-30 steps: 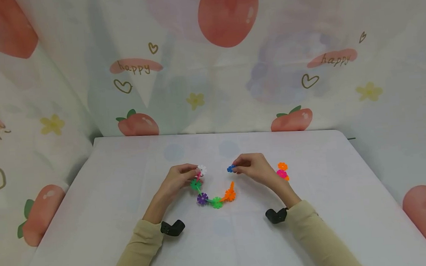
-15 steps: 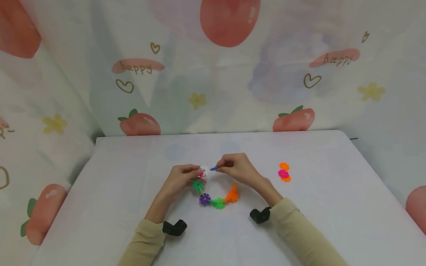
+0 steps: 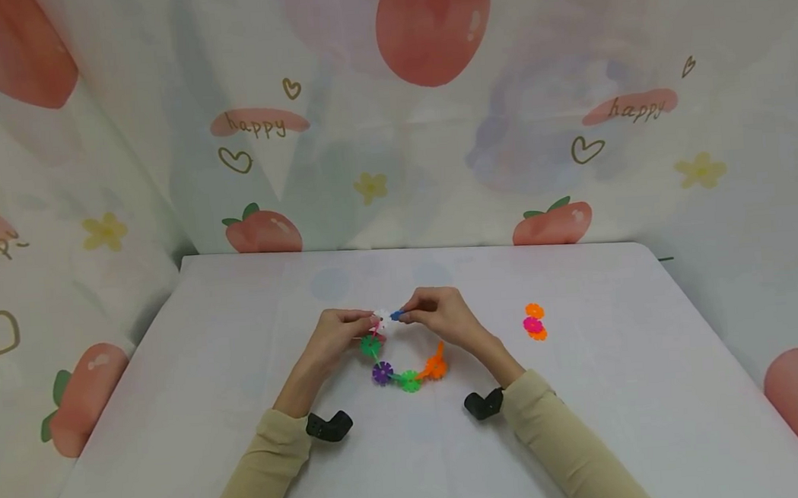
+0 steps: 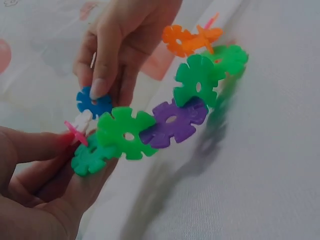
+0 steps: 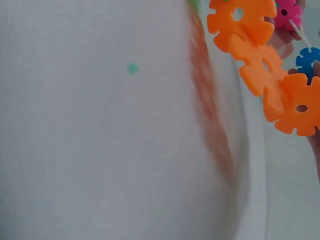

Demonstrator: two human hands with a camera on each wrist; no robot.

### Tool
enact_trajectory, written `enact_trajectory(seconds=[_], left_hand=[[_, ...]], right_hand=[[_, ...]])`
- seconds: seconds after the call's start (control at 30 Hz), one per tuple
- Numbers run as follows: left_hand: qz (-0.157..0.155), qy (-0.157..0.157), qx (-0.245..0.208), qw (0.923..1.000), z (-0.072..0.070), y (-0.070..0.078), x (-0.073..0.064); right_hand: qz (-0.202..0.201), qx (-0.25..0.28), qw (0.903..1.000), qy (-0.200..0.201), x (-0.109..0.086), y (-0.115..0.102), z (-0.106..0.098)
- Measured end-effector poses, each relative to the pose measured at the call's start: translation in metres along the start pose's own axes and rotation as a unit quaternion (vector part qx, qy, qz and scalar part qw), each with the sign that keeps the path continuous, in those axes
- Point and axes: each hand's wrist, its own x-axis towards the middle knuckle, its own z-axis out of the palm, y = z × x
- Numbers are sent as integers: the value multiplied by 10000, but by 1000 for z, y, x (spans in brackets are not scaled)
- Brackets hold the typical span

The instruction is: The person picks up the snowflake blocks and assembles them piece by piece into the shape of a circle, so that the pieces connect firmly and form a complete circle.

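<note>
A curved chain of notched plastic snowflake discs hangs from my left hand, which pinches it at its white and pink end. In the left wrist view the pink disc, the white disc, green discs, a purple disc and orange discs interlock in a row. My right hand pinches a blue disc between thumb and fingers, its edge right at the white disc. Orange discs at the chain's far end fill the upper right of the right wrist view.
On the white-covered table, to the right of my right hand, lie loose discs: a pink one between orange ones. A patterned cloth stands behind the table. Black wrist mounts stick out inward from both sleeves.
My right hand has moved left with the blue disc, from a gap away up to the white disc. The left hand holds the chain nearly in place.
</note>
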Motion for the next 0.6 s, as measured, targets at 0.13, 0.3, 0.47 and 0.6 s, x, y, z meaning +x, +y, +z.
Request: enact_trajectory(seconds=[0.13,0.3,0.47,0.6], left_hand=[[-44,-19,53,10000,2,-1,0],[-31,13,-136,9999,4,-1,-1],[15,10,-312,9995,6,-1,0],[114,-394,-381,9984,7,-3,1]], right_hand=[[-40,47,10000,13,-1,0,1],[-909,-604,9938,210,0,-2,6],[-1169,-815,9890,398,1,-1,10],[-911,-771,9919,429,-1,-1,5]])
